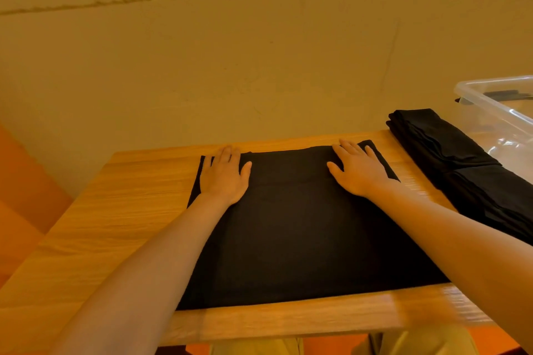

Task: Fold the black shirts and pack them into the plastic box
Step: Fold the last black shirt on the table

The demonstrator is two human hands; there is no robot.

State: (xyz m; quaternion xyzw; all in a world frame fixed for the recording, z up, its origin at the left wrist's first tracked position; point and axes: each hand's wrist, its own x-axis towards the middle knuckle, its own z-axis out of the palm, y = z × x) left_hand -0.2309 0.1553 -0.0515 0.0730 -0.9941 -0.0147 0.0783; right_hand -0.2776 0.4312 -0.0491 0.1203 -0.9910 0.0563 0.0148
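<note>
A black shirt (291,233) lies flat as a folded rectangle in the middle of the wooden table (121,210). My left hand (225,176) presses flat on its far left corner, fingers straight. My right hand (357,170) presses flat on its far right corner, fingers spread. A pile of folded black shirts (461,164) lies at the table's right side. Behind that pile stands the clear plastic box (501,112), partly cut off by the frame's right edge, with something dark inside.
A plain beige wall (230,52) rises right behind the table's far edge. Orange floor (26,190) shows to the left. My legs in tan trousers (403,343) show below the table's near edge.
</note>
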